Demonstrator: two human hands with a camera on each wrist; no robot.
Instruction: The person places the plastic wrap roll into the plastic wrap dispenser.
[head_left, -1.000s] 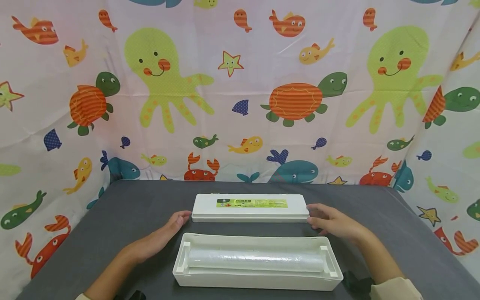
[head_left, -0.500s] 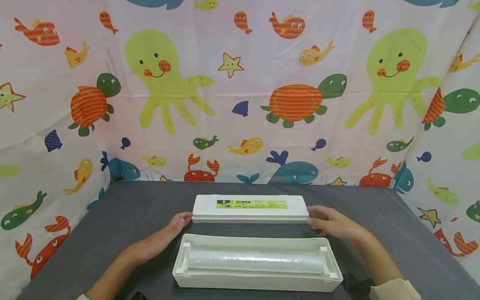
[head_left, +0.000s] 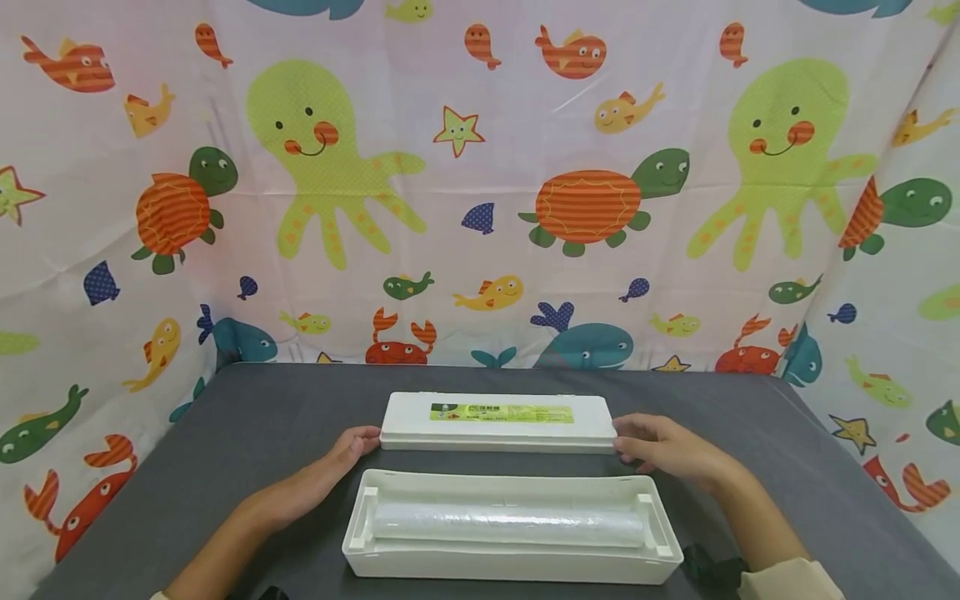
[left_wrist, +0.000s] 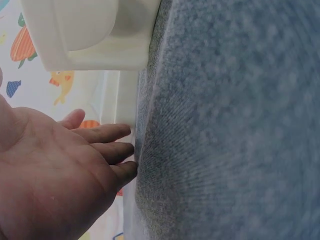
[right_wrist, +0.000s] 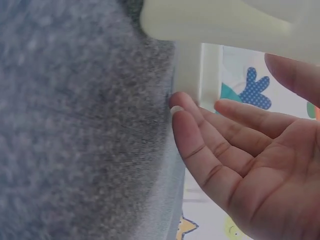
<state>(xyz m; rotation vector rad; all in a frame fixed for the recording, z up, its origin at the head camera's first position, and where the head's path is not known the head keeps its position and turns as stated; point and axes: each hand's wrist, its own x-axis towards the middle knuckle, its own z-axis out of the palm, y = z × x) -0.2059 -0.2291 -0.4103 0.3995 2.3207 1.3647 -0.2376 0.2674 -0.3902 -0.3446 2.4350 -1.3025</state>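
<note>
A long, flat white lid (head_left: pixel 499 432) with a green-and-yellow label lies on the table, top side up. My left hand (head_left: pixel 322 475) is at its left end; in the left wrist view the fingers (left_wrist: pixel 111 150) reach out fairly straight beside its edge. At the lid's right end is my right hand (head_left: pixel 678 448), its fingers (right_wrist: pixel 187 132) loosely bent against or close to the edge. Nearer me stands an open white box (head_left: pixel 517 567), long and shallow. Inside it lies a roll of cling film (head_left: pixel 510 523) between the end supports.
Dark grey cloth (head_left: pixel 315 392) covers the table. A curtain (head_left: pixel 450 67) printed with sea animals hangs behind it and along both sides. The box stands between my forearms, in front of the lid. A dark strap (head_left: pixel 712 569) shows by my right wrist.
</note>
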